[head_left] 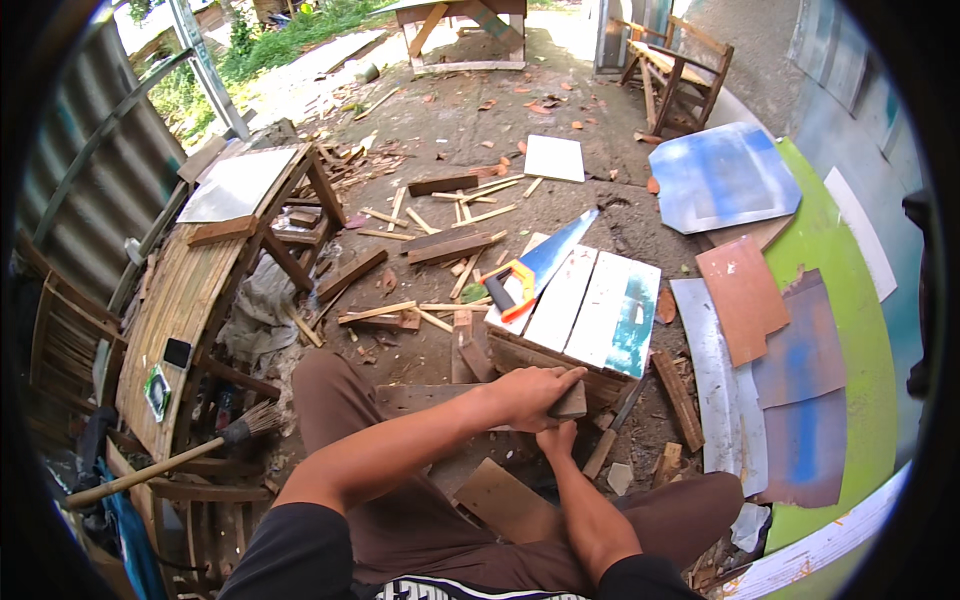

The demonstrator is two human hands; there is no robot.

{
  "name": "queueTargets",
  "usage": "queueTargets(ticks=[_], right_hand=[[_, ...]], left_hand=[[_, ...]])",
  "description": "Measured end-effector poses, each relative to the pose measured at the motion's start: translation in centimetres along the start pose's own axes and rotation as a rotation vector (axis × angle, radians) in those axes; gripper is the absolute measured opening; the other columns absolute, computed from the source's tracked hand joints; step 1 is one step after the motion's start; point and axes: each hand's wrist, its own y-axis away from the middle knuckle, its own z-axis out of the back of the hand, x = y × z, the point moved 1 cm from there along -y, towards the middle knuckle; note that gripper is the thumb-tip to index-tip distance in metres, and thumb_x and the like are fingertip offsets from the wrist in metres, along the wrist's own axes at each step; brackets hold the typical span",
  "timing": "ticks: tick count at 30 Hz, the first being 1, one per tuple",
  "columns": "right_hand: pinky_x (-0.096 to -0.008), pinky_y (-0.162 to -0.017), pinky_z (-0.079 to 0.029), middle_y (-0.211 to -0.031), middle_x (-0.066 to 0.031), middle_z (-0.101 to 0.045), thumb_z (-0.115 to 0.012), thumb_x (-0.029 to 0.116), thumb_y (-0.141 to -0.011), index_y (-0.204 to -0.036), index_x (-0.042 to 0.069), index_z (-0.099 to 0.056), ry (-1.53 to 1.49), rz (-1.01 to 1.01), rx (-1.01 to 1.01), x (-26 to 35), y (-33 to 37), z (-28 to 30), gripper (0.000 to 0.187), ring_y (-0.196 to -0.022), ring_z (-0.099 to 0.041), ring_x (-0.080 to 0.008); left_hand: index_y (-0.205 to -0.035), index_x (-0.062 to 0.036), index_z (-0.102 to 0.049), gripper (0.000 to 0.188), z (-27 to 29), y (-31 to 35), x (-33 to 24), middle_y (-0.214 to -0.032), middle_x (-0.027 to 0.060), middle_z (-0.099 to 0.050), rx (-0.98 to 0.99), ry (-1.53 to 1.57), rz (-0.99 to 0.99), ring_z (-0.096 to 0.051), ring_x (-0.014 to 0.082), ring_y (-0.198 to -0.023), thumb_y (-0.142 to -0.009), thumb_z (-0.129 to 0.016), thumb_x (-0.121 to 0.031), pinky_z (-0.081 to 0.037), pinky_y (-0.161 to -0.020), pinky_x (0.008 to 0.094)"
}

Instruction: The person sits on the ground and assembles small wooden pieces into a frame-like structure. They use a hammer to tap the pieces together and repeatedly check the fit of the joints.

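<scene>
My left hand (536, 396) is wrapped over a short block of wood (570, 402), whose end shows past the fingers. Just below, my right hand (557, 438) is closed at the block's lower side; what its fingers grip is hidden. In front of my hands stands a low wooden box (630, 310) topped with white-painted boards with teal patches. A handsaw (555, 254) with an orange and black handle lies on its top left, blade pointing away. Close to the box's right side rests a long dark-bladed tool (627, 406) with a wooden handle. A wooden board (508, 497) lies between my legs.
Wood strips and offcuts (450, 245) litter the ground ahead. At left, a slatted bench (165, 300) carries a phone (177, 352), with a broom (240, 428) near it. Painted sheets (800, 340) lie at right. A white tile-like square (554, 158) and a wooden chair (680, 75) are farther off.
</scene>
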Motion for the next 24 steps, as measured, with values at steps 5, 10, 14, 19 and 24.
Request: queueTargets(ticks=[5,10,14,19,24], right_hand=[[-0.053,-0.084,-0.059,-0.098,-0.0233,-0.078,-0.076,0.026,-0.089,-0.103,0.002,-0.077,0.056,0.148,0.01,8.6,0.1,5.1,0.028,-0.103,-0.073,-0.0451],[-0.0499,-0.075,-0.061,-0.084,-0.0213,-0.077,-0.078,0.027,-0.088,-0.093,0.002,-0.077,0.012,0.335,-0.177,18.1,-1.3,12.4,0.025,-0.088,-0.076,-0.0427],[-0.0484,-0.072,-0.061,-0.081,-0.0204,-0.077,-0.078,0.027,-0.089,-0.091,0.003,-0.078,0.037,0.38,-0.248,22.4,-3.8,17.9,0.024,-0.081,-0.077,-0.0407],[-0.0493,-0.072,-0.061,-0.081,-0.0197,-0.076,-0.078,0.029,-0.091,-0.091,0.003,-0.076,0.14,0.394,-0.289,22.1,-8.7,22.4,0.025,-0.08,-0.077,-0.0407],[-0.0511,-0.075,-0.059,-0.084,-0.0188,-0.074,-0.075,0.033,-0.095,-0.091,0.003,-0.072,0.168,0.236,-0.232,19.9,-12.0,22.4,0.031,-0.081,-0.074,-0.0396]], left_hand=[[-0.163,0.0034,-0.03,0.1,8.7,1.4,-4.2,-0.132,0.027,-0.067,0.022,-0.059,-0.114,-0.07,0.0461,-0.113,-0.084,-0.083,-0.027,-0.058,-0.097,0.0517],[-0.157,0.0093,-0.041,0.092,18.8,1.2,-10.9,-0.122,0.0295,-0.07,-0.052,-0.124,-0.256,-0.071,0.0452,-0.111,-0.081,-0.082,-0.022,-0.058,-0.096,0.0497],[-0.152,0.011,-0.048,0.088,25.6,-1.4,-15.1,-0.111,0.0316,-0.075,-0.043,-0.214,-0.289,-0.074,0.0433,-0.107,-0.079,-0.086,-0.023,-0.058,-0.093,0.0492],[-0.152,0.0101,-0.05,0.088,28.8,-6.8,-16.1,-0.118,0.0313,-0.074,0.022,-0.36,-0.331,-0.073,0.043,-0.112,-0.08,-0.087,-0.025,-0.057,-0.098,0.0468],[-0.161,0.0046,-0.041,0.094,27.0,-12.0,-14.0,-0.117,0.0282,-0.075,0.112,-0.313,-0.343,-0.075,0.0396,-0.108,-0.084,-0.087,-0.025,-0.057,-0.095,0.0464]])
